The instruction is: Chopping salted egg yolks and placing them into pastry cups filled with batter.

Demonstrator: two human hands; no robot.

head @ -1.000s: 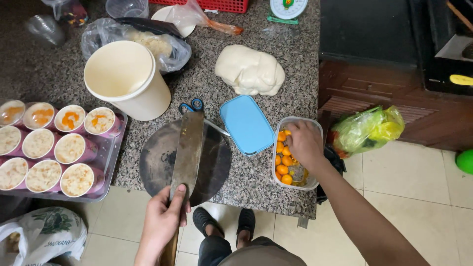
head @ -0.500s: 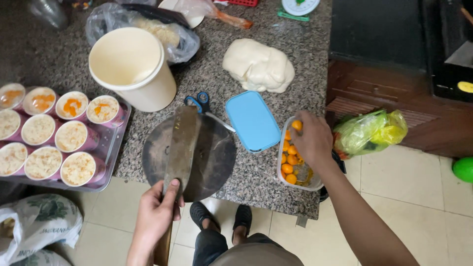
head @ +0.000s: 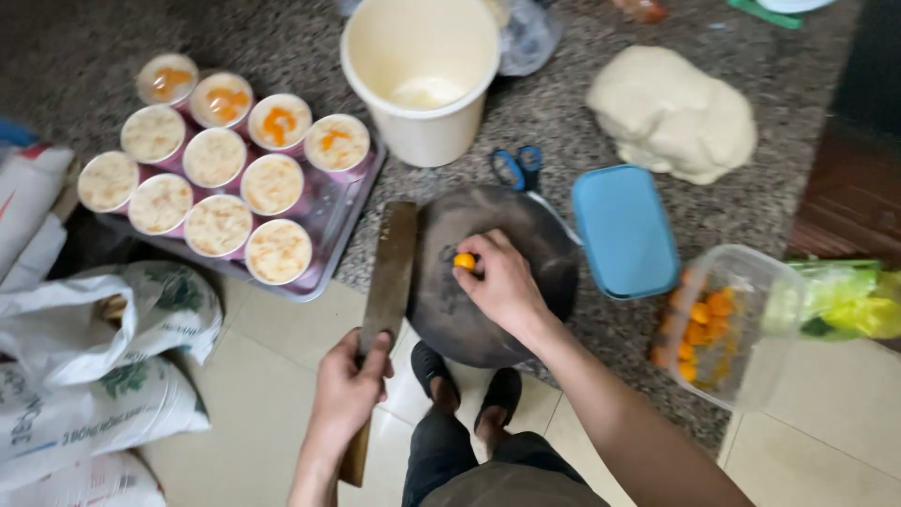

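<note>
My right hand (head: 502, 286) pinches a small orange ball (head: 464, 261), like an egg yolk, against the round dark chopping board (head: 540, 253). Just left of the board, my left hand (head: 349, 385) grips the wooden handle of a big cleaver (head: 389, 277), whose blade lies flat along the board's left edge. A clear plastic box (head: 727, 324) of several more orange balls sits to the right at the counter's edge, its blue lid (head: 624, 230) lying beside it.
A tray (head: 328, 230) holds several filled cups, some topped with orange. A cream bucket (head: 427, 80), blue-handled scissors (head: 516, 169) and a lump of white dough (head: 671, 113) lie behind the board. White sacks (head: 103, 366) stand on the floor at left; a green bag (head: 849, 300) at right.
My right hand left the plastic box with an orange ball and brought it to the board. The cleaver slid from the board's middle to its left edge.
</note>
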